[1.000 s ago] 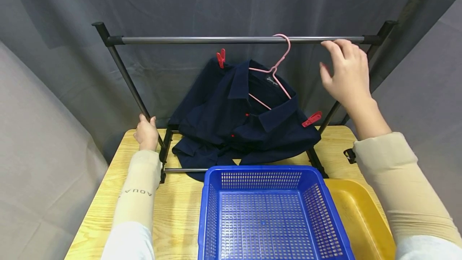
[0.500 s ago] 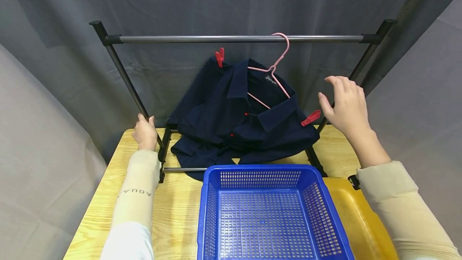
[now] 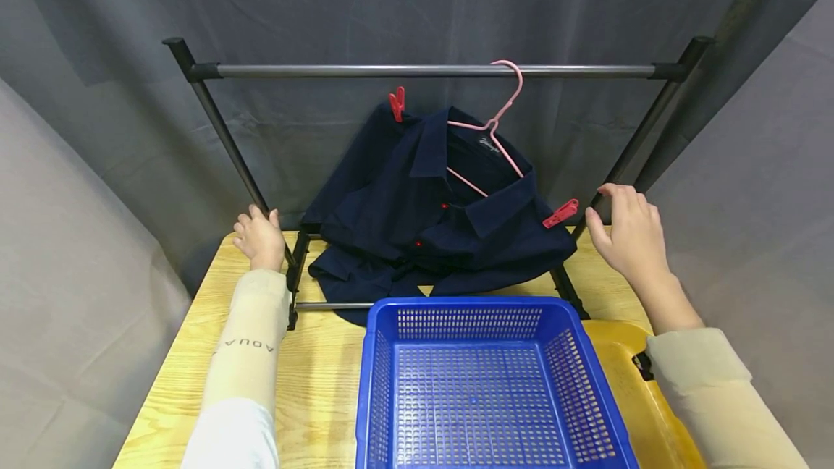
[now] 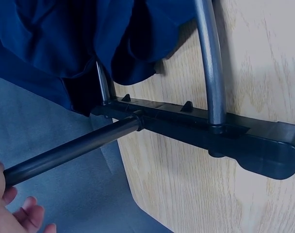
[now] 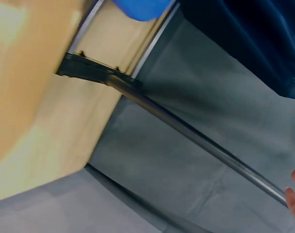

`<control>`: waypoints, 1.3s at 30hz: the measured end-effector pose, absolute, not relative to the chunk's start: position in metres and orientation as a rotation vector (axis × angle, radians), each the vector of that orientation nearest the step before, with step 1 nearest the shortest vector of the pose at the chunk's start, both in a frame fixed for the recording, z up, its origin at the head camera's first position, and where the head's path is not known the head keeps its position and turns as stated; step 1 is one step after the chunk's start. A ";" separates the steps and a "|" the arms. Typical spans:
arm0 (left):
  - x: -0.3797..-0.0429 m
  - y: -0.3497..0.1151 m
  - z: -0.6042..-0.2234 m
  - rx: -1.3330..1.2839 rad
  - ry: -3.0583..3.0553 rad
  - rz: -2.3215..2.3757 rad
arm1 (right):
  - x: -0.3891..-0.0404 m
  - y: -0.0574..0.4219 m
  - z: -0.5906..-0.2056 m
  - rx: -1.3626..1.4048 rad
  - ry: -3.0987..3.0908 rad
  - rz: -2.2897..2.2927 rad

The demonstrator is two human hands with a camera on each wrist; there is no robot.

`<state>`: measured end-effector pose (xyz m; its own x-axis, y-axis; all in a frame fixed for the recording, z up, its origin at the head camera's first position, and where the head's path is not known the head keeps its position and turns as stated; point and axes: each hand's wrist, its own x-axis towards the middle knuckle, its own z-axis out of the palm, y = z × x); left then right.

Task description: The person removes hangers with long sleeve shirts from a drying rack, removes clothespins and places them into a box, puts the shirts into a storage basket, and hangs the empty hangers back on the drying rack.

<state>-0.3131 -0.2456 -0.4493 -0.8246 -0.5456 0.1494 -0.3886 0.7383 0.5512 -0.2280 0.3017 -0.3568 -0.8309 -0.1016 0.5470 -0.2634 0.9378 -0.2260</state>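
My left hand (image 3: 258, 239) is at the rack's left upright (image 3: 228, 147), fingers loosened beside the tube; in the left wrist view the fingertips (image 4: 33, 216) stand off the left tube (image 4: 72, 151). Close by the right upright (image 3: 635, 140) is my right hand (image 3: 628, 234), its thumb and fingers apart with nothing between them. Between the uprights a navy collared shirt (image 3: 391, 201) hangs askew on a pink hanger (image 3: 515, 96), which is hooked over the top bar (image 3: 358, 72). Red clothespins sit at both shoulders, one left (image 3: 397, 103) and one right (image 3: 561, 213).
A blue perforated basket (image 3: 368, 382) stands in front of the rack, its inside bare. Partly under it, to the right, lies a yellow tray (image 3: 625, 360). The wooden table (image 3: 319, 396) carries everything, and grey curtains (image 3: 313, 6) close off the back and sides.
My right hand has come down from near the top bar to the middle of the right upright. The left hand's fingers have loosened from the left upright. Shirt and rack look much the same.
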 end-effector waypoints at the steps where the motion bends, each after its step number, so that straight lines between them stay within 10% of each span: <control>1: -0.313 -0.245 -0.449 0.735 -2.647 -0.730 | -0.227 0.303 -0.361 0.259 -2.550 0.402; 39: -0.312 -0.244 -0.446 0.765 -2.746 -0.605 | -0.231 0.276 -0.401 0.364 -2.670 0.199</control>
<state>-0.3124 -0.2437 -0.4462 -0.8383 -0.5351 0.1047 -0.4416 0.7788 0.4455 -0.2311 0.2757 -0.4009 -0.8705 -0.2223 0.4391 -0.2850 0.9550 -0.0815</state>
